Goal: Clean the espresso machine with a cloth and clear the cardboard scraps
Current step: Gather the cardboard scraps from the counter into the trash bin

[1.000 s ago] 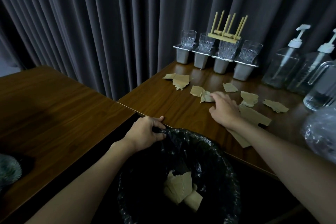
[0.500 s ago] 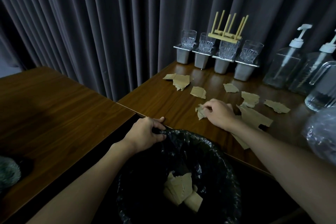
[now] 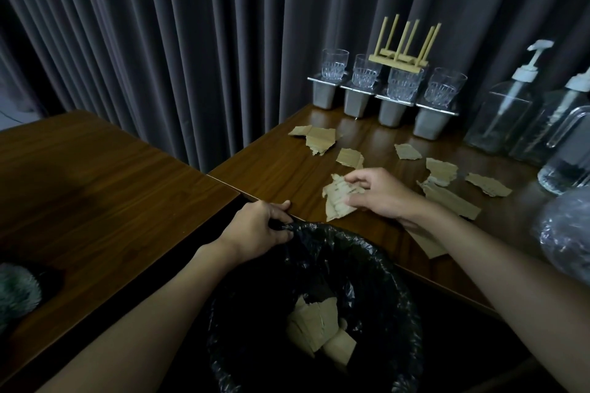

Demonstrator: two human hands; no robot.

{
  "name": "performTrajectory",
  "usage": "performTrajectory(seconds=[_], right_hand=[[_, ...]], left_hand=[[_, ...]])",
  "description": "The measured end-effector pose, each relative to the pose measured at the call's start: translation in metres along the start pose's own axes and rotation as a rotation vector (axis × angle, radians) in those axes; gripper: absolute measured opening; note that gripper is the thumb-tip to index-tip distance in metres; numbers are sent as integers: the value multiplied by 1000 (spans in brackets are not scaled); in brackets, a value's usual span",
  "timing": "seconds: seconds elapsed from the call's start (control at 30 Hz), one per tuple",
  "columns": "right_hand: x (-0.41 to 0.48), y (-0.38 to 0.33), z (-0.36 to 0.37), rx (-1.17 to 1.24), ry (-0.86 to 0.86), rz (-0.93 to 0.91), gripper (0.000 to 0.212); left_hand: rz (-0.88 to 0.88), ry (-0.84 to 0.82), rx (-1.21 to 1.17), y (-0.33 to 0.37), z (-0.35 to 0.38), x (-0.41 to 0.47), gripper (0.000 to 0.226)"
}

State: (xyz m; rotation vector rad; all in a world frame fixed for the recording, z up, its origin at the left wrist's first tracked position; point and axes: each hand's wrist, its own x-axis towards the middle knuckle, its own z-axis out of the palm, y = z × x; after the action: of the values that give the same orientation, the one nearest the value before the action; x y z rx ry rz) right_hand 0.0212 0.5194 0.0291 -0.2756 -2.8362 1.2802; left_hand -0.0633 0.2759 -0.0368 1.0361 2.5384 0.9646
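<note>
Table edge [image 3: 230,186] just beside bin rim [image 3: 367,242]

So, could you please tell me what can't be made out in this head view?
Head view:
Long cardboard strip: part hidden under the right forearm.
Cardboard scrap: right edge covered by right hand.
Bin liner: depths too dark to count scraps; bottom cut by frame edge.
Glass jug: cut by right edge.
Fuzzy object: cut by left edge, too dark to identify.
</note>
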Motion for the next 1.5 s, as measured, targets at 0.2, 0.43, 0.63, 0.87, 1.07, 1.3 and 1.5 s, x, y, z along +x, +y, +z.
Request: performTrajectory(seconds=[0.2,0.43,0.63,0.87,1.07,1.3,1.5], right_hand=[[-2,4,-2,105,-206,-12,31],[49,49,-4,-142,51,109,61],[78,57,-8,-183,67,178,70],[78,56,-2,-511,283,-10,32],[66,58,-2,-497,142,-57,17],[56,51,-4,-382,47,-8,51],[47,39,-5,-117,55,27,27]], left_hand=[[11,-3,16,-1,0,1,27],[1,16,7,-3,2,2,27],[-3,3,10,-2,0,2,27],[0,1,26,0,0,1,28],[-9,8,35,2,-1,1,29],[-9,3,51,4,-1,0,29],[-14,6,50,4,-1,-2,29]])
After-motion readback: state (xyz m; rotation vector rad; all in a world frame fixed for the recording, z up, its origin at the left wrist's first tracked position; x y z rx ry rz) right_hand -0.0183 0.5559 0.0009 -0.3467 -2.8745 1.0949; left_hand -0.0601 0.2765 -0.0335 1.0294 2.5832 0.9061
